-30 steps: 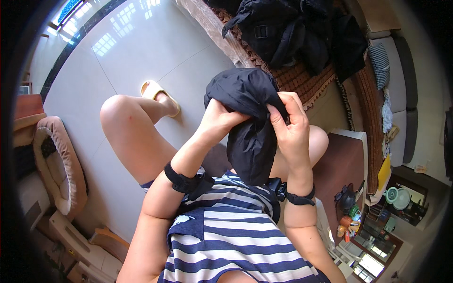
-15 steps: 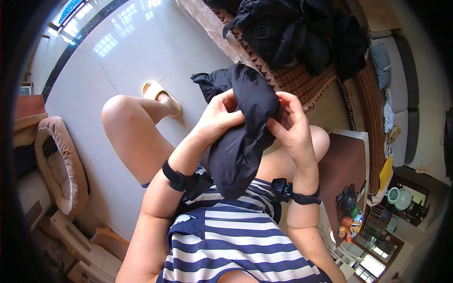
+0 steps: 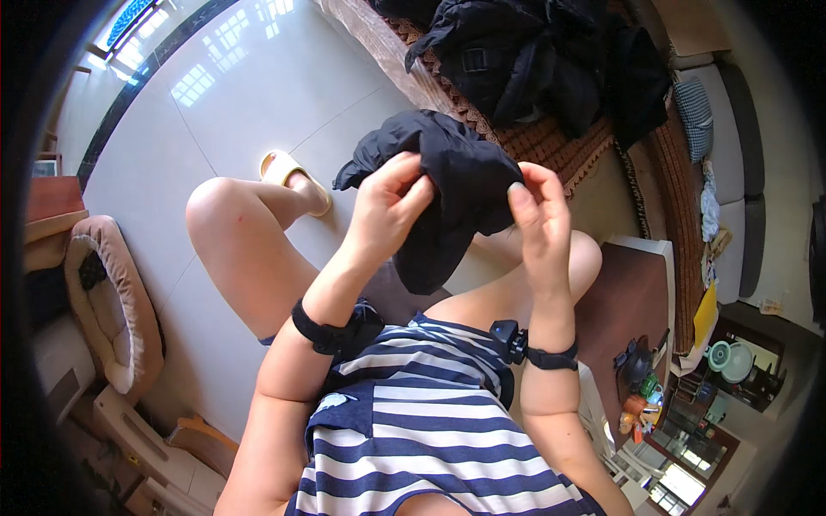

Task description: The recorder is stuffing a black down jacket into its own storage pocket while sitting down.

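A crumpled black cloth of thin, slightly shiny fabric hangs between my hands, above my lap. I cannot tell which kind of item it is. My left hand pinches it on its left side, thumb against the bent fingers. At its right edge, my right hand holds the cloth between thumb and fingers. A gathered part sticks out to the far left beyond my left hand, and a loose part drops toward my knees. Each wrist carries a black strap, with a small black device by the right one.
Black clothes or bags with a buckle lie heaped on a brown woven cover at the far right. A brown-topped table with small items stands to my right. On the left floor sits a beige pet bed.
The cloth has been lifted and spread wider, its lower part drawn away from my lap. Both hands have shifted slightly, and the gathered end has swung nearer my left hand.
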A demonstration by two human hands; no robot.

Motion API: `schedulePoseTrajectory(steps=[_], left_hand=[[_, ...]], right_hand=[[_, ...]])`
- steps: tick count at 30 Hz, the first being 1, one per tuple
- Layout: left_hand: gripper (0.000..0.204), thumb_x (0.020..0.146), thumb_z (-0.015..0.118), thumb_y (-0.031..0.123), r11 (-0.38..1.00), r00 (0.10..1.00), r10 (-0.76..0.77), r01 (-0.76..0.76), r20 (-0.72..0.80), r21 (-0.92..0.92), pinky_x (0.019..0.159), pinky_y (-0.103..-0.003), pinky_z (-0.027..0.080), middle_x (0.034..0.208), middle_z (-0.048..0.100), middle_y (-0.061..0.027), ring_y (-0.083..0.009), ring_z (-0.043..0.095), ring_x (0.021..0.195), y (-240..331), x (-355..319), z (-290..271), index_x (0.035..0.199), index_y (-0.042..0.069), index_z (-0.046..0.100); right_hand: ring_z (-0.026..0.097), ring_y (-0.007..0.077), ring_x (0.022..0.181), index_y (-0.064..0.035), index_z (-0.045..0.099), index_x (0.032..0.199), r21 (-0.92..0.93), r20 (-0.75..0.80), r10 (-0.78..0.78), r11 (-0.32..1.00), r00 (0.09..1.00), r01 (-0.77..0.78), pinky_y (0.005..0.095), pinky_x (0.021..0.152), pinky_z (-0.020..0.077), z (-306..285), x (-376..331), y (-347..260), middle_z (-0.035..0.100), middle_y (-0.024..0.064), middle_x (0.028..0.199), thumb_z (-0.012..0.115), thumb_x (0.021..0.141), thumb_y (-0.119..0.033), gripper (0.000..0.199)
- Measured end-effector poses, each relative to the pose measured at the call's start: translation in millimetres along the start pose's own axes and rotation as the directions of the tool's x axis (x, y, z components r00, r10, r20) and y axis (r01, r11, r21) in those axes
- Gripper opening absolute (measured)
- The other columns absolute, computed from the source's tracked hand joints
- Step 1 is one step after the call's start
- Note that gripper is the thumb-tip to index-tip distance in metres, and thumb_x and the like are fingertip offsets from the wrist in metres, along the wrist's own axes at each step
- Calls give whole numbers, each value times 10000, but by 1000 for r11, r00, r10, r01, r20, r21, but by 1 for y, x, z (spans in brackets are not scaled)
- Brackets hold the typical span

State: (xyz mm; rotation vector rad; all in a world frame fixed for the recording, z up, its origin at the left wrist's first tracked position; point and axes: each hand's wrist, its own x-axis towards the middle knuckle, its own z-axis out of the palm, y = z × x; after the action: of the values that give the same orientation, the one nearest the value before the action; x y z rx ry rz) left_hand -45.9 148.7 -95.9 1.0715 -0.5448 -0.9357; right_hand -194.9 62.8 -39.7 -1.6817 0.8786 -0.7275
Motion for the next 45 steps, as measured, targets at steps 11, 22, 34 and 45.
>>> schedulePoseTrajectory(steps=[11,22,34,45], left_hand=[[203,713,642,23,858,943,158,-278,293,431,629,-266,472,812,601,-117,-160,579,711,6,4,6,906,-21,598],[212,784,585,19,971,985,50,-87,165,224,667,-189,431,801,570,10,-43,506,738,0,-5,2,984,-45,556],[297,918,501,248,947,887,-323,301,330,116,640,-188,427,773,547,20,-63,510,686,13,0,-9,879,-25,611],[243,768,652,20,982,945,-161,183,285,-54,752,-245,472,922,629,-46,-98,572,840,-8,-7,1,1001,-29,605]], right_hand=[[481,62,671,-9,564,891,-67,180,32,998,983,-20,230,612,425,8,8,-5,546,8,692,546,857,-132,129],[351,-2,639,-44,458,973,164,80,58,984,995,-71,138,556,295,5,8,5,452,-58,703,518,914,-166,149],[478,42,755,-17,545,976,189,-8,35,981,999,-33,174,696,394,-4,14,-5,557,-27,828,526,902,-120,127],[537,128,816,-39,548,946,-52,232,-96,992,968,111,240,756,413,1,3,-9,574,47,852,586,831,-53,122]])
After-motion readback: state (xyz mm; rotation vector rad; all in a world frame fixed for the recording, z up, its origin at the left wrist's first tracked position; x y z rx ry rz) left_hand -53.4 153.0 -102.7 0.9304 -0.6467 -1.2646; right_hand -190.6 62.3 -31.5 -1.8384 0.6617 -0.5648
